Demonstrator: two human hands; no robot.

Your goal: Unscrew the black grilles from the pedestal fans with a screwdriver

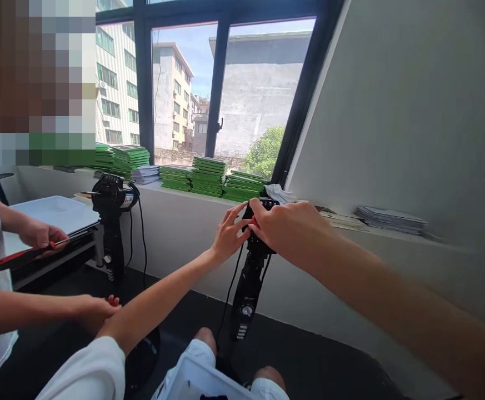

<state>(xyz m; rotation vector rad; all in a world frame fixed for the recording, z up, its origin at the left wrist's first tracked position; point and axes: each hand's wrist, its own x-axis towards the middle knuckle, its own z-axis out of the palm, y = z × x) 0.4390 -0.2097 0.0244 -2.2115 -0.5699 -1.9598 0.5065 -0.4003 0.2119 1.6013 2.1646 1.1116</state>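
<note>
In front of me a black device head (260, 244) stands on a black stem (245, 305) with a round dial. My left hand (229, 234) reaches its left edge, with fingers stretched out and apart. On the opposite side, my right hand (286, 223) is closed at the top of the device. A bit of something red (254, 221) shows at its fingers; the rest of that thing is hidden. Across my lap lies a white plastic tray (179, 383), with a small dark item at its lower edge.
At left, a person's hand (44, 236) holds a red-and-black screwdriver (21, 258); that person's other hand (98, 311) is near my left forearm. A similar black device (113, 194) stands there. Green stacks (206, 176) line the windowsill, with grey sheets (390, 218) at right.
</note>
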